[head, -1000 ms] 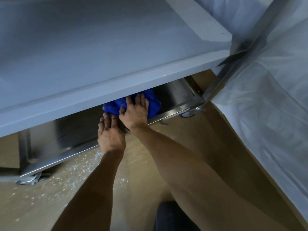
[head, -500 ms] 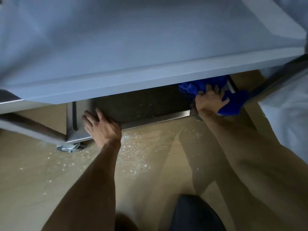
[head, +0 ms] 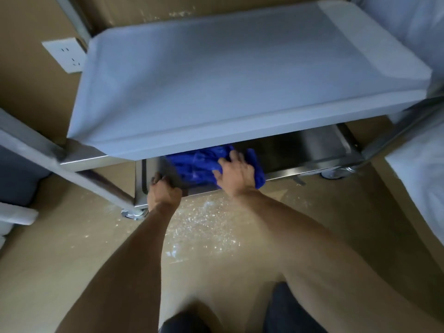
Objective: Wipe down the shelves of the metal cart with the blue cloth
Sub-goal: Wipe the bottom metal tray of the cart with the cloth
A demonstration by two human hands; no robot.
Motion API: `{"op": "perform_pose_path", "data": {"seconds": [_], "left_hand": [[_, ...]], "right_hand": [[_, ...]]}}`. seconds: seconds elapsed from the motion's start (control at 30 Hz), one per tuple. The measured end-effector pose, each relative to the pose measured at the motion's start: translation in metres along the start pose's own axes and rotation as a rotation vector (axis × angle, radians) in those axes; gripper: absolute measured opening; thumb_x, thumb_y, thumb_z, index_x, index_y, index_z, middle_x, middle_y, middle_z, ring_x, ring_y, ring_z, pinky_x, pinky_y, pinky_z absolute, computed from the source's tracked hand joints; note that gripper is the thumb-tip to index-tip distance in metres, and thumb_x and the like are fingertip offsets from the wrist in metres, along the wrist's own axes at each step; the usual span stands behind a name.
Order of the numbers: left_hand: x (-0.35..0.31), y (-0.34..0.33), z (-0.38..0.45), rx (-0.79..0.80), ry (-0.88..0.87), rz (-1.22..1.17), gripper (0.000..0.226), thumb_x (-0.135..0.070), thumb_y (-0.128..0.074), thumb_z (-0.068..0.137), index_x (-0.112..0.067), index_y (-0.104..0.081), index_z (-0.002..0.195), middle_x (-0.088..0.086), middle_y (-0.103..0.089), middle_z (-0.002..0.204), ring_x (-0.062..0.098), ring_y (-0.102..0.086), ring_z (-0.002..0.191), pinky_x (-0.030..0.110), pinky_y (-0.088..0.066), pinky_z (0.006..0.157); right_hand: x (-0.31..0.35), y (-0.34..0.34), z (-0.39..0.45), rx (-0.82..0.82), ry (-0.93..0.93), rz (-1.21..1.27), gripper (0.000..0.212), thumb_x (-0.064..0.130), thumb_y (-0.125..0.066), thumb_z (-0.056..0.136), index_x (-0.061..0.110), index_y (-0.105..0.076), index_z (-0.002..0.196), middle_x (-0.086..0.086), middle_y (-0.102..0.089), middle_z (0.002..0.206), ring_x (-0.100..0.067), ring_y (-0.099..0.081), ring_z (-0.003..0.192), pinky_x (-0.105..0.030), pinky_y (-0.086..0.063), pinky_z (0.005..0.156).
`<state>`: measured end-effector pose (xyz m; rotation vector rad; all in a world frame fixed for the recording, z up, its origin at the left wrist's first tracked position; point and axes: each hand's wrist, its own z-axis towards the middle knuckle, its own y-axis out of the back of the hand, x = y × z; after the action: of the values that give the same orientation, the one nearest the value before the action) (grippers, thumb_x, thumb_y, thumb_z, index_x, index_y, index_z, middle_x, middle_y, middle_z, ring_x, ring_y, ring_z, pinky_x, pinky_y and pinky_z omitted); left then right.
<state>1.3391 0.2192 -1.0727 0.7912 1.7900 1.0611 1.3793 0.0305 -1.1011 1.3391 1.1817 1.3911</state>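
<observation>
Cloth (head: pixel 192 165) shifted left | right hand (head: pixel 236 174) flat on it | left hand (head: pixel 163 192) grasping shelf edge (head: pixel 300 169)

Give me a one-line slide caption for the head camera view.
Right hand presses the blue cloth on the cart's bottom shelf while the left hand grips its front edge.

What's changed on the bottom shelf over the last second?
The right hand swept the cloth out to the shelf's right end and back toward the left. The left hand slid left and now grips the bottom shelf rim near the corner. The right hand stayed pressed on the cloth throughout.
</observation>
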Motion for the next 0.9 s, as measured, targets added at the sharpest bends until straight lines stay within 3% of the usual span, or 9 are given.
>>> {"op": "perform_pose_path", "data": {"seconds": [0.13, 0.23, 0.37, 0.47, 0.53, 0.63, 0.73, 0.83, 0.9], "left_hand": [[0.011, 0.003, -0.037, -0.261, 0.138, -0.031, 0.016, -0.022, -0.053, 0.089, -0.014, -0.066, 0.093, 0.01, -0.066, 0.089, 0.027, -0.061, 0.075, 0.036, -0.053, 0.072], [0.028, 0.013, -0.039, -0.376, 0.432, -0.172, 0.036, -0.04, -0.039, 0.097, -0.009, -0.056, 0.102, 0.014, -0.057, 0.096, 0.029, -0.057, 0.08, 0.041, -0.051, 0.074], [0.035, 0.009, -0.037, -0.446, 0.462, -0.348, 0.044, -0.052, -0.031, 0.098, -0.011, -0.04, 0.109, 0.014, -0.051, 0.102, 0.032, -0.058, 0.084, 0.041, -0.049, 0.069], [0.043, 0.014, -0.03, -0.547, 0.497, -0.566, 0.039, -0.046, -0.036, 0.101, -0.011, -0.036, 0.119, 0.017, -0.063, 0.105, 0.034, -0.06, 0.085, 0.035, -0.042, 0.07], [0.05, 0.025, -0.021, -0.561, 0.441, -0.614, 0.037, -0.042, -0.036, 0.102, -0.012, -0.042, 0.122, 0.017, -0.066, 0.108, 0.034, -0.063, 0.091, 0.037, -0.044, 0.076], [0.06, 0.035, -0.018, -0.503, 0.366, -0.625, 0.031, -0.04, -0.039, 0.102, -0.012, -0.05, 0.108, 0.012, -0.066, 0.093, 0.028, -0.062, 0.082, 0.037, -0.05, 0.08], [0.073, 0.033, -0.015, -0.443, 0.304, -0.547, 0.029, -0.041, -0.04, 0.101, -0.013, -0.049, 0.1, 0.011, -0.064, 0.084, 0.03, -0.061, 0.076, 0.039, -0.05, 0.075], [0.082, 0.033, -0.008, -0.475, 0.286, -0.503, 0.032, -0.039, -0.044, 0.1, -0.008, -0.049, 0.096, 0.023, -0.065, 0.085, 0.043, -0.059, 0.079, 0.038, -0.031, 0.064], [0.084, 0.033, -0.007, -0.47, 0.298, -0.506, 0.033, -0.039, -0.045, 0.099, -0.006, -0.049, 0.096, 0.024, -0.065, 0.084, 0.045, -0.057, 0.079, 0.036, -0.025, 0.062]], "right_hand": [[-0.09, 0.024, -0.007, -0.077, -0.415, -0.03, 0.045, 0.051, -0.053, 0.09, 0.014, -0.059, 0.117, -0.022, -0.04, 0.131, -0.039, -0.049, 0.112, -0.043, -0.047, 0.08], [-0.12, 0.026, -0.009, -0.123, -0.452, -0.052, 0.049, 0.048, -0.056, 0.089, 0.009, -0.062, 0.119, -0.028, -0.039, 0.141, -0.045, -0.037, 0.129, -0.052, -0.032, 0.102], [-0.1, 0.005, -0.005, -0.119, -0.477, 0.086, 0.065, 0.045, -0.039, 0.09, 0.009, -0.039, 0.143, -0.02, -0.022, 0.16, -0.039, -0.017, 0.147, -0.053, -0.022, 0.112], [-0.07, -0.001, 0.003, 0.007, -0.423, -0.007, 0.065, 0.043, -0.033, 0.098, 0.028, -0.011, 0.157, -0.019, -0.008, 0.163, -0.043, -0.01, 0.148, -0.055, -0.017, 0.115], [-0.036, -0.001, 0.014, 0.073, -0.397, -0.034, 0.066, 0.043, -0.035, 0.098, 0.033, -0.007, 0.156, -0.02, -0.006, 0.163, -0.044, -0.01, 0.147, -0.057, -0.016, 0.115], [0.041, -0.013, 0.028, 0.117, -0.296, -0.014, 0.068, 0.04, -0.042, 0.093, 0.033, -0.014, 0.155, -0.022, -0.009, 0.161, -0.046, -0.011, 0.145, -0.056, -0.017, 0.115], [0.135, -0.023, 0.034, 0.154, -0.022, -0.005, 0.069, 0.041, -0.053, 0.087, 0.033, -0.027, 0.15, -0.024, -0.025, 0.152, -0.046, -0.024, 0.135, -0.051, -0.031, 0.106], [0.206, -0.026, 0.025, 0.173, 0.268, 0.018, 0.056, 0.048, -0.055, 0.088, 0.032, -0.045, 0.14, -0.016, -0.039, 0.134, -0.038, -0.035, 0.124, -0.046, -0.036, 0.102], [0.218, -0.034, 0.013, 0.151, 0.315, -0.007, 0.048, 0.052, -0.047, 0.091, 0.033, -0.051, 0.134, -0.014, -0.041, 0.133, -0.036, -0.038, 0.121, -0.049, -0.029, 0.106]]}}
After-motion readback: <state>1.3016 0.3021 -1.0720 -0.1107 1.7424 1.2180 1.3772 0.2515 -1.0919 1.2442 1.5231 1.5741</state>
